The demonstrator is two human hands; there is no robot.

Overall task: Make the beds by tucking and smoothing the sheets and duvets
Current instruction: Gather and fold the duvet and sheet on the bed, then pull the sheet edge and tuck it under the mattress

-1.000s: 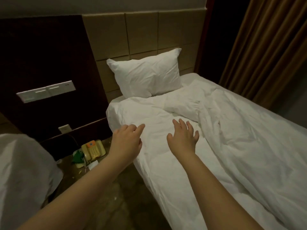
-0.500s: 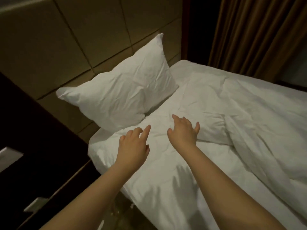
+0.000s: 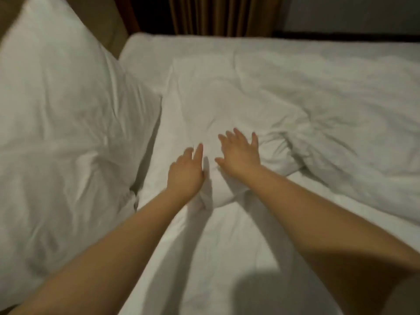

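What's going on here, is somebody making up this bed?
Yes, a person is making a bed. Both arms reach forward with fingers spread: the left hand and the right hand are side by side at the bunched top edge of the white duvet, just right of the pillow. Neither hand grips anything, and it is hard to tell whether they press the fabric or hover just above it. The duvet is rumpled and creased, so the smoothing is not yet done.

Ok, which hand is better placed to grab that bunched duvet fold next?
Right, probably. The right hand is open, fingertips just beside the bunched duvet fold; the left hand is farther off, nearer the pillow.
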